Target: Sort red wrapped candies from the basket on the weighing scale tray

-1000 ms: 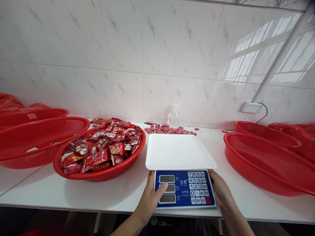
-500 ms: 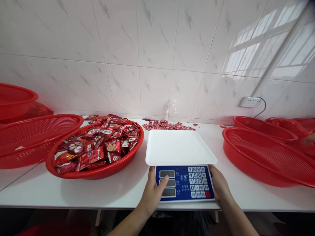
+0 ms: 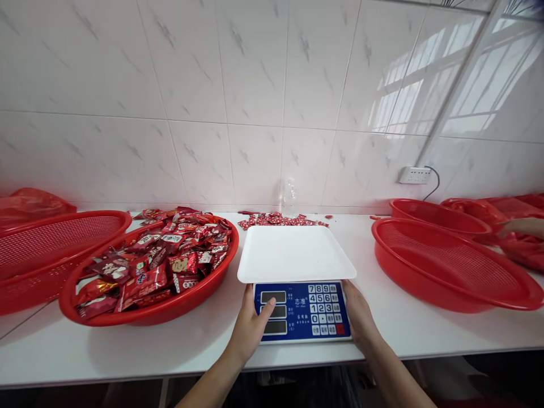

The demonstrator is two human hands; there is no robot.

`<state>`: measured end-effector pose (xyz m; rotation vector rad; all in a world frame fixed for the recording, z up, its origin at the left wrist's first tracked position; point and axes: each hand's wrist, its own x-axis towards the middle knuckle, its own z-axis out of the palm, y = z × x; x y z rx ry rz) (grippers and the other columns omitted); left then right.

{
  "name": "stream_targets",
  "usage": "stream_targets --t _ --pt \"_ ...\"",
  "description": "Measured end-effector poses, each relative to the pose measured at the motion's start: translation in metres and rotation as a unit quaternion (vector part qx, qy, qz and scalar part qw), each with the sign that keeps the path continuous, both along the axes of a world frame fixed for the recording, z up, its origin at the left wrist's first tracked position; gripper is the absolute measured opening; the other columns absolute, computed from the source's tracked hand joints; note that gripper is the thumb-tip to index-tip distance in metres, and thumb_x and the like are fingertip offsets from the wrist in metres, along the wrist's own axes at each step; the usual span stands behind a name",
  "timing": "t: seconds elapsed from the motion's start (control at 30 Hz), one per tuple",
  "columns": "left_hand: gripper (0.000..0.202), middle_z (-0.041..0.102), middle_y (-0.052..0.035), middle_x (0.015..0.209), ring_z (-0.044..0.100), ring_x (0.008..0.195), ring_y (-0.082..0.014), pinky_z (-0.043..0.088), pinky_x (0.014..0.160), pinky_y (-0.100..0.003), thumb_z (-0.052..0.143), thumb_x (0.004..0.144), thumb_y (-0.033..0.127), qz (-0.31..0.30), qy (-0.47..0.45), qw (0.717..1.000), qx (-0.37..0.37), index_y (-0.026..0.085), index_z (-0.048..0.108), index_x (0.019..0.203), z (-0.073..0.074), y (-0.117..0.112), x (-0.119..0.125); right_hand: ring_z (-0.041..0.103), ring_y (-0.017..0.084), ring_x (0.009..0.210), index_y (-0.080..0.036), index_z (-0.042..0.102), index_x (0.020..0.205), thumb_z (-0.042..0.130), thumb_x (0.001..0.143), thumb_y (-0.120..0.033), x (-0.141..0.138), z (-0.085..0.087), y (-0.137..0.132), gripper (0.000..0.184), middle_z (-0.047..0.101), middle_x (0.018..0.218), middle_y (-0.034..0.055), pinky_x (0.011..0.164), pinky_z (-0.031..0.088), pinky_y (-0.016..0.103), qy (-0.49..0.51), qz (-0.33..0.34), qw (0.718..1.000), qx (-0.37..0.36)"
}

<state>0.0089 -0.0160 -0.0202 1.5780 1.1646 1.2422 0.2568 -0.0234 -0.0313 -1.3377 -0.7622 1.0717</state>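
A digital scale [image 3: 302,310] with a blue keypad panel and an empty white weighing tray [image 3: 294,253] stands at the table's front edge. My left hand [image 3: 250,327] grips its left side, thumb lying on the blue panel beside the displays. My right hand [image 3: 359,317] clasps the right side of the scale. Left of the scale, a red basket [image 3: 148,310] holds a heap of red wrapped candies [image 3: 161,260].
Empty red mesh baskets stand at the left [image 3: 46,249] and at the right [image 3: 446,266], with another [image 3: 437,218] behind. Small red packets [image 3: 280,220] lie by the tiled wall. A wall socket [image 3: 414,174] is at the right. Another person's hand [image 3: 516,226] shows at the far right.
Both hands keep their hold on the scale. The view has shifted, so scale and baskets sit a little further left and higher in the picture. The stacked basket at far left is out of sight.
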Motion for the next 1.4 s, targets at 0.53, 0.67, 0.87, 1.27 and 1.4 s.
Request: stream_targets --t 0.53,0.67,0.87,1.27,1.4 --pt "0.073 0.039 -0.0096 0.147 0.035 0.137 -0.0269 0.03 0.113 -0.044 0.054 0.089 0.038 -0.039 -0.007 0.999 -0.025 0.025 0.016 0.149 0.001 -0.017 -0.009 0.067 0.024 0.093 -0.025 0.064 0.108 0.054 0.082 -0.057 0.012 -0.011 0.002 0.043 0.071 0.103 0.001 0.078 0.055 0.035 0.003 0.023 1.0 -0.008" --pt "0.072 0.025 -0.0091 0.154 0.03 0.139 -0.0271 0.032 0.112 -0.046 0.051 0.091 0.031 0.038 0.145 0.985 0.081 0.029 0.01 0.15 0.014 -0.048 -0.039 0.064 0.025 0.103 -0.025 0.064 0.107 0.066 0.077 -0.049 0.033 -0.023 0.0 0.038 0.07 0.109 0.0026 0.083 0.056 0.034 0.118 0.065 0.991 0.008" --pt "0.045 0.045 -0.0047 0.141 0.037 0.134 -0.0247 0.028 0.114 -0.045 0.049 0.09 0.027 0.097 0.426 0.851 0.293 0.03 0.045 0.135 0.105 -0.035 -0.109 0.059 0.023 0.114 -0.025 0.063 0.106 0.074 0.072 -0.039 0.05 -0.031 -0.003 0.039 0.067 0.115 0.004 0.088 0.055 0.026 0.176 0.037 0.984 0.006" --pt "0.056 0.054 -0.0126 0.127 0.054 0.11 -0.0342 0.04 0.092 -0.041 0.064 0.07 0.051 0.001 0.637 0.77 0.027 0.028 0.06 0.121 0.158 0.055 -0.14 0.062 0.028 0.107 -0.022 0.057 0.121 0.07 0.071 -0.055 0.039 -0.032 -0.008 0.061 0.065 0.118 0.0081 0.078 0.057 0.03 0.063 0.053 0.996 -0.019" --pt "0.026 0.066 -0.0058 0.09 0.06 0.081 -0.0246 0.043 0.075 -0.031 0.056 0.079 0.042 0.002 0.601 0.797 0.058 0.024 0.068 0.092 0.172 0.062 -0.142 0.064 0.028 0.102 -0.026 0.054 0.126 0.069 0.071 -0.056 0.04 -0.033 -0.009 0.065 0.066 0.119 0.0059 0.076 0.057 0.033 0.048 0.068 0.996 -0.034"
